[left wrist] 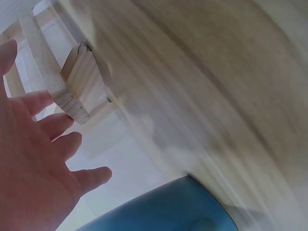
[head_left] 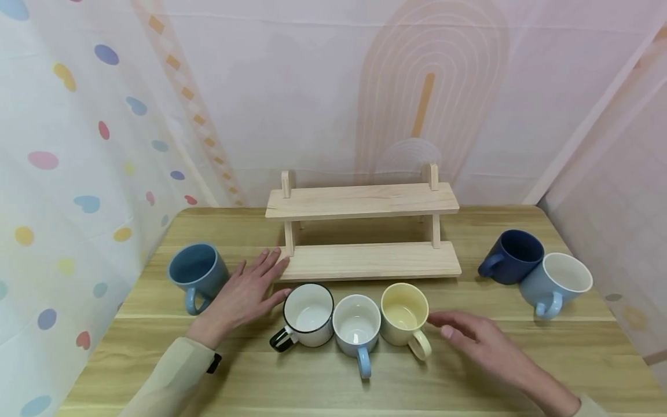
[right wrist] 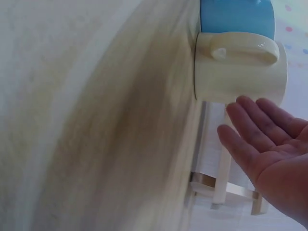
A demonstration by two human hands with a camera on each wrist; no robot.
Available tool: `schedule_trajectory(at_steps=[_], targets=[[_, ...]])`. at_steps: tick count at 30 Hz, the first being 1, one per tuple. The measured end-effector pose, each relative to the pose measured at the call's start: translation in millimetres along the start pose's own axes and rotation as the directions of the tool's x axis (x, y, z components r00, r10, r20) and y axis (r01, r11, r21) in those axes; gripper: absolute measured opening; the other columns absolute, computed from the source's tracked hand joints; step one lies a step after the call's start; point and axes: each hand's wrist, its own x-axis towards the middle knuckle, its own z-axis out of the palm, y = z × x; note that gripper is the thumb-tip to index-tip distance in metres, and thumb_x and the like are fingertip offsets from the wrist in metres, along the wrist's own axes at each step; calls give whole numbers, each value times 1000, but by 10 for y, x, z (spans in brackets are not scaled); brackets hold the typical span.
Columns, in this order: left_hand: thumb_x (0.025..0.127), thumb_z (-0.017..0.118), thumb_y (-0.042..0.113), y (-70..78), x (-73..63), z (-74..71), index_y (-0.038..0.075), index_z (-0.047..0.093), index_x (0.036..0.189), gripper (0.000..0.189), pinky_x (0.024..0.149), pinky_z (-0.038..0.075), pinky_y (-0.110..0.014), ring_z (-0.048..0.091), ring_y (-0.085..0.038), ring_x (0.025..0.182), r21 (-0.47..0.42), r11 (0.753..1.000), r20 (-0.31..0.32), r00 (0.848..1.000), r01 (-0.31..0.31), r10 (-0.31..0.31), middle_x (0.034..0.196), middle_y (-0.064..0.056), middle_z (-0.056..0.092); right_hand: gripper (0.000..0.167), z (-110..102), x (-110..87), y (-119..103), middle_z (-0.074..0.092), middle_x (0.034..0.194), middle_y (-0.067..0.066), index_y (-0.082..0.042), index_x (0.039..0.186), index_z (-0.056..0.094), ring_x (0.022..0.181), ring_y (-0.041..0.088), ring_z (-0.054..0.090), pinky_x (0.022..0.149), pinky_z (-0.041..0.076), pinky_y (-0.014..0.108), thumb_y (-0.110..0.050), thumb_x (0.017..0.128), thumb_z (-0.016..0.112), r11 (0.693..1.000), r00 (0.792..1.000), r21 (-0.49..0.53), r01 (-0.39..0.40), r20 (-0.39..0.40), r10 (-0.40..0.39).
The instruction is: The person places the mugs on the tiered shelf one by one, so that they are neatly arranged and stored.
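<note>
Left hand (head_left: pixel 241 296), spread, partly hides the shelf (head_left: pixel 370 262) at left. Right hand (head_left: pixel 487 344), fingers extended beside a yellow mug (head_left: pixel 403 317), shows its palm only in the wrist view.

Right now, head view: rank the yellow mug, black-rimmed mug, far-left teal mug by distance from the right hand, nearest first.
From the right hand:
1. Yellow mug: right end of the front row, by the fingertips.
2. Black-rimmed mug: left end of that row.
3. Teal mug: far left, beyond the left hand.
</note>
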Motion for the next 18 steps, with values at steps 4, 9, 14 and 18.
schedule_trajectory(at_steps=[4,9,14,18], targets=[[103,56,54,-8,-1,-6,11,42,159,72,115,26,-73,27,-40,153,7,1000,-5,1000,-6,6,166,-17,32,24,43,23,43,74,121,3,-7,125,72,113,7,65,93,55,25,-16,107,59,994,999,110,-4,55,-2],[103,57,54,-10,10,-21,11,44,158,72,115,27,-72,29,-40,153,11,1000,1,1000,-8,8,165,-17,34,24,111,52,82,73,119,5,-4,124,72,109,3,63,90,55,23,-17,107,60,974,990,222,-47,140,16],[102,59,54,-11,26,-44,11,45,158,72,114,29,-71,31,-40,152,13,1000,7,1000,-16,16,165,-17,35,23,182,57,100,75,115,5,-3,121,73,104,4,64,88,53,22,-12,108,56,950,984,311,-28,174,-28],[102,60,53,-13,32,-60,10,46,157,72,114,30,-71,32,-40,152,2,1000,11,1000,-22,22,164,-18,35,24,224,66,92,76,113,8,-2,120,73,104,5,66,89,52,20,-10,109,53,929,983,369,-20,179,-50]])
